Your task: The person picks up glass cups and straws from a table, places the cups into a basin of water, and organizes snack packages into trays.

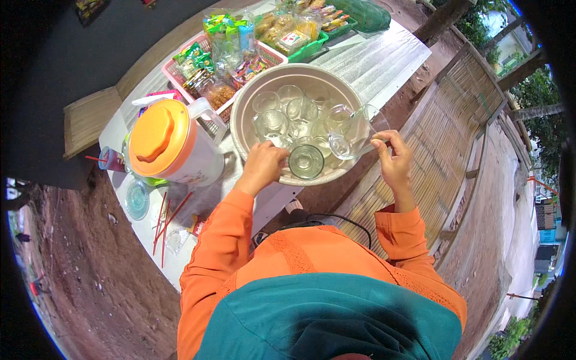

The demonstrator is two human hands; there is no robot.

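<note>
A large beige plastic basin holds several clear glasses, some lying tilted against others. My left hand is at the basin's near left rim, its fingers on the side of a greenish glass mug. Between the thumb and fingers of my right hand, at the right rim, is the edge of a clear glass. That glass leans over the rim. Another clear glass lies beside it, inside the basin.
Left of the basin stands a white pitcher with an orange lid. Behind are a pink basket and a green basket of packaged snacks. Red straws lie on the table. A bamboo-slat bench stands at right.
</note>
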